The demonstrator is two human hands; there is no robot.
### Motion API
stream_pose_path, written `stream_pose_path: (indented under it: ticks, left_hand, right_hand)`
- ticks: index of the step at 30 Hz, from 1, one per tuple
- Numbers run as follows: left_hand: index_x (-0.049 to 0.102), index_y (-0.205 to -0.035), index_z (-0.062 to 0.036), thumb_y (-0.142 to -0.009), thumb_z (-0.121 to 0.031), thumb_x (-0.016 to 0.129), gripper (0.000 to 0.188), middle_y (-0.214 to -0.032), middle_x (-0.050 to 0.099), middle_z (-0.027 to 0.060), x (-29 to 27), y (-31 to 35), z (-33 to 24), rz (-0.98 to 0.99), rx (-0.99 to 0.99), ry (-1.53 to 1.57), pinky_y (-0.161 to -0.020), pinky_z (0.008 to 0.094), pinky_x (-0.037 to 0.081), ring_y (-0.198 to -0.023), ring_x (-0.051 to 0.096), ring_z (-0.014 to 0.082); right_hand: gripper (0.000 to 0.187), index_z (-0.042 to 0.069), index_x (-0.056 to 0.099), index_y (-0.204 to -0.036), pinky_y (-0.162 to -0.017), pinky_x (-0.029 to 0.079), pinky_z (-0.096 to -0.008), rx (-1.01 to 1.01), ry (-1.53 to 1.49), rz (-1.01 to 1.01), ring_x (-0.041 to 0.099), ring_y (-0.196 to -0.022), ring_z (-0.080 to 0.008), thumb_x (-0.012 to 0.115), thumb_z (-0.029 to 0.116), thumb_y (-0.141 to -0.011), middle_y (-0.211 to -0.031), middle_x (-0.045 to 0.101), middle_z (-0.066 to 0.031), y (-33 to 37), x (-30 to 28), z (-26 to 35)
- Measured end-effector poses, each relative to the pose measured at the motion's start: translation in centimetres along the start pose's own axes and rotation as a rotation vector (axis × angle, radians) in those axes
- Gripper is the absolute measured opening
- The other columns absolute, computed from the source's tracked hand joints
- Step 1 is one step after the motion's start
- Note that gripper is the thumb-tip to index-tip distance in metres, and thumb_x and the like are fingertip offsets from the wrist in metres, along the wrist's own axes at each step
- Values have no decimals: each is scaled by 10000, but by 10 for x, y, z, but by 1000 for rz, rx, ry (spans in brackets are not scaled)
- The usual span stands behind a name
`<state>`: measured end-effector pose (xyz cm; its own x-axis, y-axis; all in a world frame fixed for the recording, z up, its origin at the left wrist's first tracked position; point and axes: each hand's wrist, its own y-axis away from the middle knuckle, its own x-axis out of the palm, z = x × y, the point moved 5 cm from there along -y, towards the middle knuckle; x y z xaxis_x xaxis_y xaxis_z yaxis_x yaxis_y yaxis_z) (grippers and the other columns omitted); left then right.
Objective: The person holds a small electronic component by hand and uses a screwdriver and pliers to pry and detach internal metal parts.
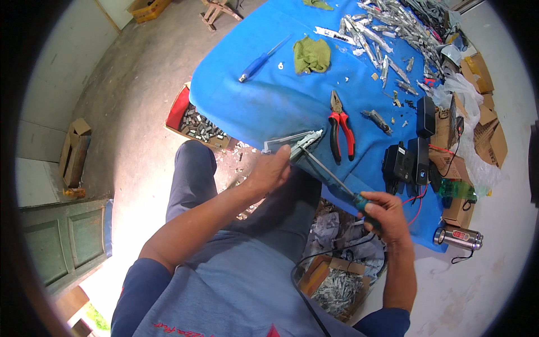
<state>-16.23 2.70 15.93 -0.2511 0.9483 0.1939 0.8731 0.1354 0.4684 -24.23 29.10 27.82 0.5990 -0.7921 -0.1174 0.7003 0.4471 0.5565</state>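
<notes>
My left hand [270, 170] is closed around one end of a narrow silvery-white metal part [307, 140] at the near edge of the blue cloth. A thin pale strip [283, 138] sticks out beside it toward the left. In my right hand [384, 214] is a screwdriver [336, 178] with a dark green handle. Its shaft slants up to the left, and the tip meets the metal part near my left fingers. Just beyond lie pliers [343, 132] with red and black handles, jaws pointing away. A small grey cylindrical piece [377, 122] rests to their right.
A blue screwdriver [259, 63] and a green rag [312, 55] lie farther back on the blue cloth [224, 73]. Silvery strips [387, 28] pile up far right. Black devices [400, 163] with wires stand right. Boxes of small metal pieces [181, 106] and scraps [339, 289] sit below.
</notes>
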Motion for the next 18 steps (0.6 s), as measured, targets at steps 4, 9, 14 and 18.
stream_pose_path:
  ticks: [4, 9, 14, 18]
  left_hand:
    - [438, -566, -95, -948, -643, 380, 671, -512, 424, 27, -1, 0, 2, -11, -69, 41, -480, 272, 286, -474, 376, 125]
    - [437, -574, -97, -946, -629, 404, 650, -512, 407, 21, -2, -3, 2, 3, -77, 75, -478, 276, 277, -469, 361, 122]
    - [436, -574, -98, -940, -631, 416, 646, -509, 391, 20, -3, -3, 2, 9, -84, 70, -474, 273, 273, -468, 361, 123]
    - [449, -579, -93, -939, -631, 417, 648, -510, 410, 29, -3, -4, 2, 12, -89, 63, -474, 269, 277, -467, 367, 125]
  right_hand:
    - [294, -21, 666, -1111, -647, 512, -255, -259, 237, -105, 657, -741, -156, 681, 77, -834, -922, 704, -125, 15, 12, -13]
    - [278, -34, 674, -1088, -827, 514, -285, -504, 609, -148, 683, -956, -190, 682, 44, -821, -1066, 703, -158, 35, 28, 21]
    - [311, -15, 660, -1142, -655, 525, -257, -291, 289, -38, 648, -719, -136, 692, 88, -851, -929, 704, -103, 25, 12, 17]
    - [298, -12, 661, -1125, -546, 501, -251, -281, 272, -59, 608, -616, -117, 695, 71, -841, -889, 688, -98, 24, 9, 13]
